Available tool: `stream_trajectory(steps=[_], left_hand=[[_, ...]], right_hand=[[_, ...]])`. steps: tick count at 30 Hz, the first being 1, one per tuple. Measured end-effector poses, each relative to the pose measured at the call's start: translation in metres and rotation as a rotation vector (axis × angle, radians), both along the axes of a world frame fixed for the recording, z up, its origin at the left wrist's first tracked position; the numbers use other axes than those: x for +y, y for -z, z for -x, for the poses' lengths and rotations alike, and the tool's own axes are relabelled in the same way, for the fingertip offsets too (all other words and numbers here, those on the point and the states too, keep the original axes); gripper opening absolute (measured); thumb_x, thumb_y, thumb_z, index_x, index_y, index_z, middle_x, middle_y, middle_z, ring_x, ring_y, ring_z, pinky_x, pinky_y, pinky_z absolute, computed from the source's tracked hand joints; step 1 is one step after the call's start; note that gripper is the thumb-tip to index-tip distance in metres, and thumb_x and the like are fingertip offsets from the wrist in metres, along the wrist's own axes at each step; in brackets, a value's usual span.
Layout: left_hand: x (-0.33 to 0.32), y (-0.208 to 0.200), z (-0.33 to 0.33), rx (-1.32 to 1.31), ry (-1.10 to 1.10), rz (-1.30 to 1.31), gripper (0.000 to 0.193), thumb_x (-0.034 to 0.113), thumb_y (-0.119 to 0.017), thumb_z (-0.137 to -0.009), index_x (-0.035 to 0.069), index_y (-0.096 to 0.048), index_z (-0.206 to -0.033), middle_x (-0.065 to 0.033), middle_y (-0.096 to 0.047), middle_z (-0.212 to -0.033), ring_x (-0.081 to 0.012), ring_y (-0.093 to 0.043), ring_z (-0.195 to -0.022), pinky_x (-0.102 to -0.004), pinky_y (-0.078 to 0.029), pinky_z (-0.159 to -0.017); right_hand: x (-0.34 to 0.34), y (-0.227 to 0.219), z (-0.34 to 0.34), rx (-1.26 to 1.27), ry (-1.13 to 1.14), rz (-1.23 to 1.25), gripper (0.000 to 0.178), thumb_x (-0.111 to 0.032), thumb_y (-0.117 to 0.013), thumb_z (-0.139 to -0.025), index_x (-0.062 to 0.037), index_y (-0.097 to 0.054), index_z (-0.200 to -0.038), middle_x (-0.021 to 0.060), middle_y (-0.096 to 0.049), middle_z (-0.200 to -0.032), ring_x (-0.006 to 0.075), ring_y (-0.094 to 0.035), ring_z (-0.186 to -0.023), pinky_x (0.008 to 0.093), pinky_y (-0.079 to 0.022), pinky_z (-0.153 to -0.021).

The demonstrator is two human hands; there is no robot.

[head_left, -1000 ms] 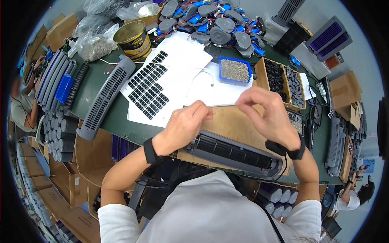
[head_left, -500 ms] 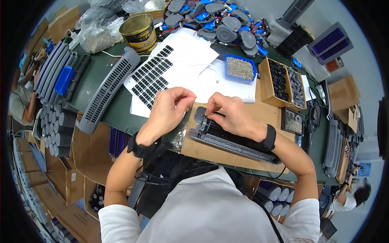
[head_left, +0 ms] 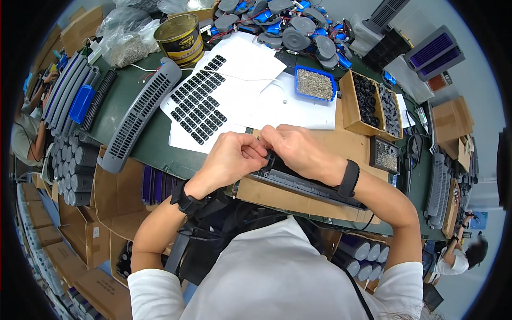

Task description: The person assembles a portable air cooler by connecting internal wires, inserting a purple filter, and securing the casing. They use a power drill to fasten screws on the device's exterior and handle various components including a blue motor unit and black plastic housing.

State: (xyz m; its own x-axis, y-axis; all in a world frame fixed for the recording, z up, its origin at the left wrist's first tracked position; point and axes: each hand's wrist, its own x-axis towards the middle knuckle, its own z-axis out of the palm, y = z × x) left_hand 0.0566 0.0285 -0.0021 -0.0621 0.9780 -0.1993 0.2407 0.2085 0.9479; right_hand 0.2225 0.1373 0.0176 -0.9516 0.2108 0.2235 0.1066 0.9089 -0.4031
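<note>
A long grey plastic housing [head_left: 314, 188] with a dark inside lies slantwise on the cardboard in front of me. Both hands meet over its left end. My left hand [head_left: 234, 157] has its fingertips pinched together there; whatever they grip is too small to make out. Close against it, my right hand [head_left: 298, 149] is bent over the same end with its fingers curled, and they hide most of that end. Beyond my hands, a white sheet holds rows of small black stickers [head_left: 198, 101].
A blue tray of small metal parts [head_left: 316, 85] and a wooden box of black parts [head_left: 367, 104] stand beyond my right hand. Left of the sheets lies a grey slotted cover [head_left: 141, 114]. A yellow-black tin [head_left: 181, 42] and several grey-blue motor units [head_left: 296, 40] are at the back.
My left hand has moved right and down onto the housing's left end. My right hand has shifted slightly left, so the two hands now touch or nearly touch.
</note>
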Motion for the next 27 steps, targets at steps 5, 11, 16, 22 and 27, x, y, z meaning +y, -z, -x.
stream_trajectory(steps=[5, 11, 16, 22, 27], left_hand=[[0.003, 0.003, -0.002, 0.083, 0.034, -0.058, 0.016, 0.000, -0.078, -0.070, -0.004, -0.070, -0.084, -0.0099, -0.072, -0.077, -0.0130, -0.068, -0.066, -0.0262, -0.054, -0.064], [-0.001, -0.005, 0.005, 0.128, -0.004, 0.093, 0.051, 0.010, -0.087, -0.063, -0.002, -0.065, -0.108, -0.0103, -0.071, -0.089, -0.0151, -0.069, -0.084, -0.0277, -0.054, -0.071], [-0.019, 0.016, 0.003, 0.142, 0.089, -0.275, 0.097, 0.022, -0.095, -0.056, 0.001, -0.046, -0.137, -0.0106, -0.053, -0.130, -0.0201, -0.054, -0.116, -0.0332, -0.044, -0.096], [-0.012, 0.024, -0.010, 0.165, 0.119, -0.300, 0.104, 0.028, -0.096, -0.052, -0.002, -0.046, -0.138, -0.0130, -0.050, -0.133, -0.0243, -0.052, -0.118, -0.0334, -0.043, -0.098], [-0.008, 0.024, -0.018, 0.202, 0.068, -0.343, 0.109, 0.027, -0.096, -0.050, -0.001, -0.044, -0.141, -0.0140, -0.052, -0.130, -0.0256, -0.052, -0.119, -0.0345, -0.043, -0.100]], right_hand=[[-0.001, -0.002, 0.001, 0.027, -0.064, -0.017, 0.023, -0.006, -0.060, -0.079, -0.0019, -0.049, -0.098, 0.0144, -0.061, -0.069, 0.0351, -0.062, -0.072, 0.0443, -0.050, -0.062], [0.002, 0.007, -0.002, 0.051, -0.080, -0.141, 0.029, -0.006, -0.059, -0.080, -0.0033, -0.052, -0.107, 0.0147, -0.062, -0.071, 0.0346, -0.063, -0.072, 0.0441, -0.050, -0.064], [-0.001, -0.001, -0.002, 0.060, -0.082, -0.114, 0.027, -0.006, -0.059, -0.081, -0.0037, -0.054, -0.108, 0.0157, -0.064, -0.073, 0.0346, -0.065, -0.076, 0.0440, -0.051, -0.066], [0.000, -0.019, -0.015, 0.063, 0.019, -0.036, 0.031, -0.006, -0.063, -0.080, -0.0059, -0.056, -0.110, 0.0153, -0.068, -0.087, 0.0350, -0.067, -0.082, 0.0436, -0.052, -0.069], [0.031, -0.072, -0.105, 0.086, 0.441, 0.158, 0.042, -0.002, -0.072, -0.079, -0.0035, -0.055, -0.117, 0.0134, -0.069, -0.098, 0.0219, -0.069, -0.076, 0.0326, -0.056, -0.071]])
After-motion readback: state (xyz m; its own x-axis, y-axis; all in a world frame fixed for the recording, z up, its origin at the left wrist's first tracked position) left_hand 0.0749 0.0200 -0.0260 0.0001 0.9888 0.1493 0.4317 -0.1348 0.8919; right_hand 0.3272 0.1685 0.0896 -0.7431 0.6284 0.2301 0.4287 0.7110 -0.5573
